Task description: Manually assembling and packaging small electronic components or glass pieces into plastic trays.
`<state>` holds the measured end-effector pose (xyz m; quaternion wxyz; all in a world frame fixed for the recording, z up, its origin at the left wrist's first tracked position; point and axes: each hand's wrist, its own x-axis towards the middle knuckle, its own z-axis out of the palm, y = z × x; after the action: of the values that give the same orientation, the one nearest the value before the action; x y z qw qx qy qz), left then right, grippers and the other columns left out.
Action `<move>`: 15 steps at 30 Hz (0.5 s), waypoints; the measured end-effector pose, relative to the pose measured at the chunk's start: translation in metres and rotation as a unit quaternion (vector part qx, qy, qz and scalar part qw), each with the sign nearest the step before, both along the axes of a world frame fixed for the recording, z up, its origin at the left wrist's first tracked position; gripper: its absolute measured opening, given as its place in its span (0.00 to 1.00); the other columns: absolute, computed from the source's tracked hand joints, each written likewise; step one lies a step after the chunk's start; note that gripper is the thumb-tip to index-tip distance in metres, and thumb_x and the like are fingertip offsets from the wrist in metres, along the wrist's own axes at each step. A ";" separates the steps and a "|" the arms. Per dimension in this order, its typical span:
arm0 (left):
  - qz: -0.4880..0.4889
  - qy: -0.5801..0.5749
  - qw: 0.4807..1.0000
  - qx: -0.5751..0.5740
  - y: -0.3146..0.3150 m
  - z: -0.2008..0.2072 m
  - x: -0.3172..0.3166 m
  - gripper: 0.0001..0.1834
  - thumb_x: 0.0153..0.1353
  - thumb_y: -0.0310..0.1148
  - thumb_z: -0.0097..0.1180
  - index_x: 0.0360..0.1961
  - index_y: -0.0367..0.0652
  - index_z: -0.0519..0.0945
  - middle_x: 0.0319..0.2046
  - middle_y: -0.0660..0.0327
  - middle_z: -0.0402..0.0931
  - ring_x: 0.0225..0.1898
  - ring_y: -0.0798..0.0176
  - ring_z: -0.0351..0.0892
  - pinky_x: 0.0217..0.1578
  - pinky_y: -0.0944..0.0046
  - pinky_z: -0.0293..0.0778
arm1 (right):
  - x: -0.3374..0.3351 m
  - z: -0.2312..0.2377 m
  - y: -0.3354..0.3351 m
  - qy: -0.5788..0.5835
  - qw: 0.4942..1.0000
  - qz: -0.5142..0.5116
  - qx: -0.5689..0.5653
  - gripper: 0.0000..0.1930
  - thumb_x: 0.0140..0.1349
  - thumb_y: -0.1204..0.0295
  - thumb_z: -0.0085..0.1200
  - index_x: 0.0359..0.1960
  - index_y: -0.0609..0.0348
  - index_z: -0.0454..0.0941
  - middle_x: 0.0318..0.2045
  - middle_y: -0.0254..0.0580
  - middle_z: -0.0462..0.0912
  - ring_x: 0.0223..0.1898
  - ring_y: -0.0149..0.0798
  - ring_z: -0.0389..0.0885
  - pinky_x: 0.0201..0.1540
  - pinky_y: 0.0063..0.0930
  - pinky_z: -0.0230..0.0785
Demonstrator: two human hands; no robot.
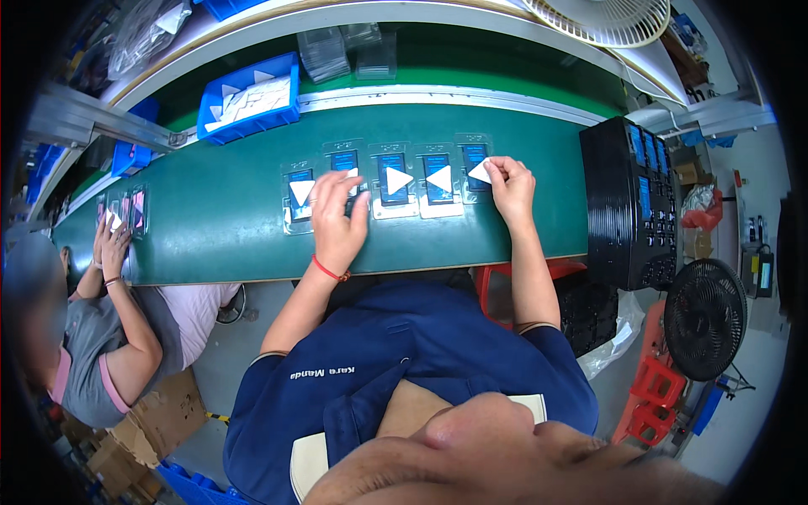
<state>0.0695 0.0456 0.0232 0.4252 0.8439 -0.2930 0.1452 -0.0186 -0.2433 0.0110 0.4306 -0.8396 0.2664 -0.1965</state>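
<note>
Several clear plastic blister packs, each with a dark blue flat rectangular piece, lie in a row on the green worktable point(227, 202). White triangular pieces lie on the middle pack point(391, 208), on the pack to its right point(439, 210) and on the leftmost pack point(296, 225). My left hand point(338, 227) is over the second pack from the left, thumb apart from the fingers, its fingertips by a partly covered white triangle point(353, 173). At the rightmost pack point(475, 153), my right hand point(512, 195) pinches a white triangle point(480, 172) by its right side.
A blue bin point(208, 133) of white pieces stands at the table's back left, near stacked clear packs point(324, 55). Black stacked trays with blue pieces point(627, 202) rise at the right end. A co-worker's hands point(114, 248) handle pink packs at far left. A black fan point(705, 320) stands right.
</note>
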 end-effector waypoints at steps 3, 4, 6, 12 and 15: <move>0.096 -0.043 0.988 0.117 0.002 -0.005 -0.005 0.21 0.54 0.37 0.63 0.48 0.41 0.78 0.55 0.45 0.67 0.59 0.40 0.61 0.58 0.45 0.58 | -0.001 -0.008 -0.005 -0.009 0.952 0.036 -0.304 0.16 0.53 0.67 0.65 0.42 0.60 0.81 0.31 0.43 0.80 0.36 0.41 0.78 0.43 0.32 0.69; 0.147 -0.044 0.972 0.180 0.002 -0.005 -0.006 0.24 0.54 0.42 0.63 0.50 0.42 0.77 0.58 0.44 0.63 0.62 0.38 0.56 0.58 0.42 0.55 | -0.001 -0.005 -0.002 -0.059 0.950 0.053 -0.302 0.21 0.50 0.64 0.66 0.46 0.58 0.79 0.35 0.45 0.78 0.40 0.44 0.76 0.47 0.35 0.67; 0.147 -0.014 0.965 0.217 0.002 -0.015 -0.007 0.32 0.54 0.52 0.60 0.56 0.45 0.73 0.60 0.42 0.60 0.63 0.37 0.53 0.59 0.37 0.49 | -0.002 0.005 0.004 -0.088 0.936 0.142 -0.309 0.37 0.44 0.53 0.68 0.57 0.52 0.73 0.49 0.51 0.73 0.50 0.52 0.71 0.54 0.41 0.63; 0.150 0.023 0.954 0.260 0.006 -0.019 -0.004 0.36 0.54 0.58 0.58 0.58 0.45 0.72 0.60 0.42 0.60 0.62 0.39 0.55 0.58 0.39 0.48 | 0.004 0.013 0.030 0.100 0.847 0.349 -0.388 0.47 0.43 0.34 0.58 0.66 0.36 0.63 0.68 0.57 0.54 0.70 0.62 0.47 0.68 0.64 0.37; 0.170 0.010 0.948 0.270 0.030 -0.019 0.013 0.39 0.50 0.60 0.59 0.56 0.44 0.73 0.60 0.44 0.61 0.61 0.42 0.57 0.58 0.42 0.50 | 0.017 0.003 0.060 0.095 0.853 0.342 -0.381 0.48 0.44 0.33 0.57 0.68 0.35 0.60 0.68 0.57 0.53 0.70 0.63 0.45 0.67 0.67 0.36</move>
<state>0.0822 0.0757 0.0044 0.1533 0.9659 -0.1691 0.1224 -0.0013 -0.1830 0.0139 0.0894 -0.9907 -0.0939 -0.0418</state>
